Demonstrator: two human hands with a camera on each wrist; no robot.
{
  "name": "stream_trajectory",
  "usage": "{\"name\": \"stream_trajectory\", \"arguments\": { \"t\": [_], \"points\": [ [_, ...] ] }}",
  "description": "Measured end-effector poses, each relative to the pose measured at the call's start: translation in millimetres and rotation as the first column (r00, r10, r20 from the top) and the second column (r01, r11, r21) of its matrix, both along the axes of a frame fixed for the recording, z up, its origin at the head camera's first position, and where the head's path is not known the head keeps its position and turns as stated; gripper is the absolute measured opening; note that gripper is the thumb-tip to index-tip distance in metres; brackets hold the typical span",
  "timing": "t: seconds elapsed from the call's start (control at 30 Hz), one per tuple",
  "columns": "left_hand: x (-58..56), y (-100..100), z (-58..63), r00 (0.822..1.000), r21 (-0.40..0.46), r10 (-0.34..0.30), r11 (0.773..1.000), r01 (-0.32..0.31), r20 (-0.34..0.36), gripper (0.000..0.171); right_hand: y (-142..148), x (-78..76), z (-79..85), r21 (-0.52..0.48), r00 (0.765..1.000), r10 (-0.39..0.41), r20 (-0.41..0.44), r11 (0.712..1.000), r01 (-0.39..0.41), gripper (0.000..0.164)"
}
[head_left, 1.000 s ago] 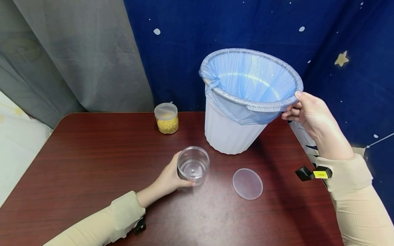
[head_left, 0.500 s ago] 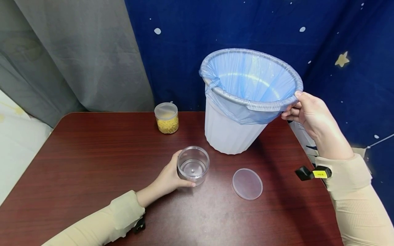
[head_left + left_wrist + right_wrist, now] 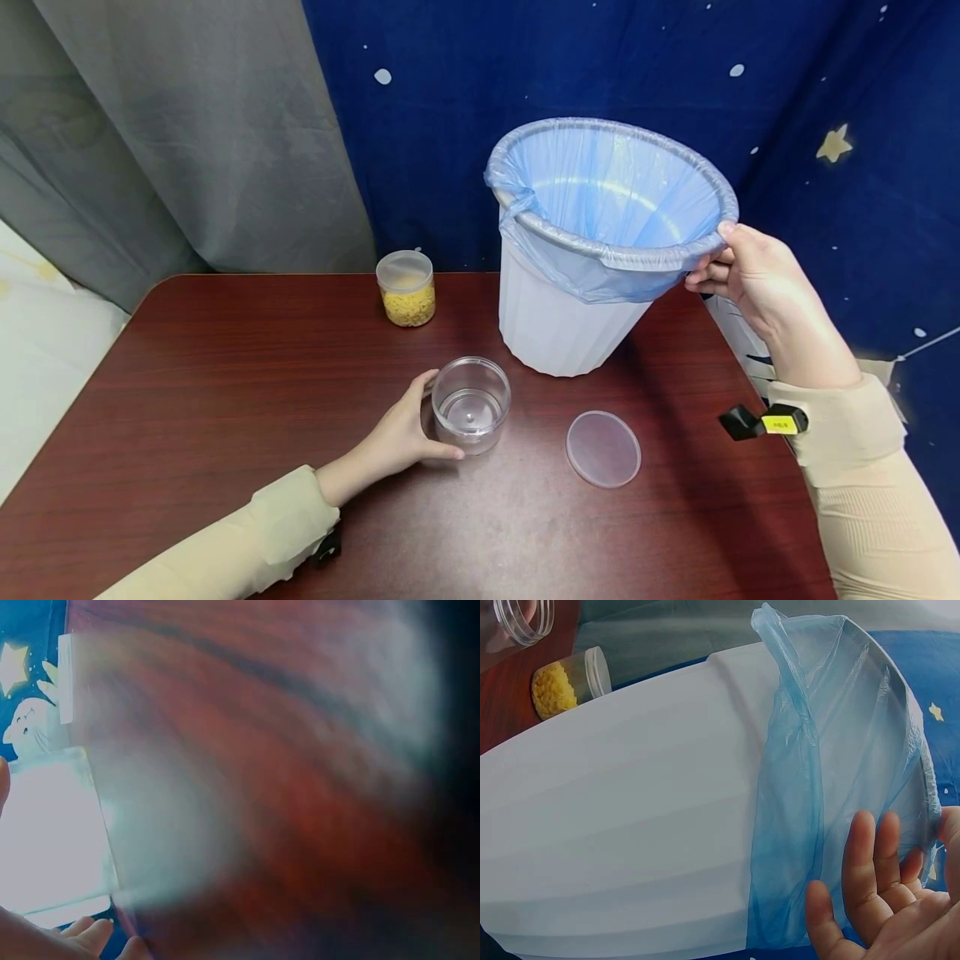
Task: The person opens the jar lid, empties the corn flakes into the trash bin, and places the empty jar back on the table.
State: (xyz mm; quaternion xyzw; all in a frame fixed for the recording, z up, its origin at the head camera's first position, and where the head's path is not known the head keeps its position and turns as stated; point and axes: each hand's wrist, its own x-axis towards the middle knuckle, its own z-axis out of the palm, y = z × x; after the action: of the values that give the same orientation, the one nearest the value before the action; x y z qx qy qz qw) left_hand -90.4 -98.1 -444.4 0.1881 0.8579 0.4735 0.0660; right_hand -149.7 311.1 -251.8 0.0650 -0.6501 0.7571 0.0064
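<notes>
A clear, uncovered plastic jar (image 3: 471, 417) stands upright on the table, with nothing visible inside. Beside its left side my left hand (image 3: 393, 437) is spread, thumb extended and a small gap between the palm and the jar. My right hand (image 3: 772, 287) pinches the right rim of a white trash can (image 3: 562, 329) between thumb and fingers. A blue bag (image 3: 600, 208) lines the can and folds over its rim. In the right wrist view, the fingers (image 3: 862, 855) lie against the bag's outer fold. Much of the left wrist view is blurred.
A round translucent lid (image 3: 603, 450) lies flat right of the jar. Behind the jar stands a lidded jar of yellow bits (image 3: 408, 302). The dark red table (image 3: 247, 375) backs onto a grey curtain (image 3: 225, 142) and a blue one (image 3: 435, 150).
My left hand has loosened from the clear jar and drawn slightly left, its thumb moving off the jar. The right hand and the trash can have stayed put.
</notes>
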Motion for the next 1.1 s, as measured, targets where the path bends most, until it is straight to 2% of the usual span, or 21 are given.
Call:
{"name": "stream_trajectory", "arguments": {
  "t": [0.2, 0.37, 0.53, 0.63, 0.77, 0.93, 1.1],
  "points": [
    [-4.6, -11.7, 5.1, 0.997, -0.034, -0.071, 0.997, 0.071, -0.020, 0.102, -0.4, -0.5, 0.4, -0.010, 1.000, 0.003, 0.005, 1.000, -0.003, 0.019],
    [-11.6, -23.1, 10.8, 0.996, -0.065, -0.068, 0.996, 0.064, -0.058, 0.088, -0.5, -0.7, 0.4, -0.014, 1.000, 0.010, -0.002, 1.000, -0.010, 0.018],
    [-23.2, -33.8, 24.5, 0.996, -0.044, 0.037, 0.998, -0.040, -0.079, 0.077, 0.3, -0.7, -0.8, -0.015, 1.000, 0.015, -0.007, 1.000, -0.015, 0.018],
    [-31.1, -40.4, 34.2, 0.989, -0.029, 0.117, 0.992, -0.120, -0.095, 0.071, 0.2, -0.7, -1.0, -0.008, 1.000, 0.011, -0.007, 1.000, -0.011, 0.018],
    [-41.5, -48.9, 42.9, 0.976, 0.001, 0.192, 0.981, -0.193, -0.101, 0.064, -0.6, -0.4, -0.2, 0.001, 1.000, 0.004, 0.005, 1.000, -0.004, 0.019],
    [-53.3, -56.4, 47.1, 0.961, 0.035, 0.262, 0.965, -0.260, -0.087, 0.060, -1.5, 0.1, 0.7, 0.020, 1.000, -0.012, 0.006, 1.000, 0.012, 0.019],
    [-63.7, -61.9, 46.1, 0.945, 0.024, 0.316, 0.949, -0.315, -0.081, 0.062, -1.0, 0.8, 0.3, 0.001, 1.000, 0.000, 0.002, 1.000, 0.000, 0.019]
  ]
}}
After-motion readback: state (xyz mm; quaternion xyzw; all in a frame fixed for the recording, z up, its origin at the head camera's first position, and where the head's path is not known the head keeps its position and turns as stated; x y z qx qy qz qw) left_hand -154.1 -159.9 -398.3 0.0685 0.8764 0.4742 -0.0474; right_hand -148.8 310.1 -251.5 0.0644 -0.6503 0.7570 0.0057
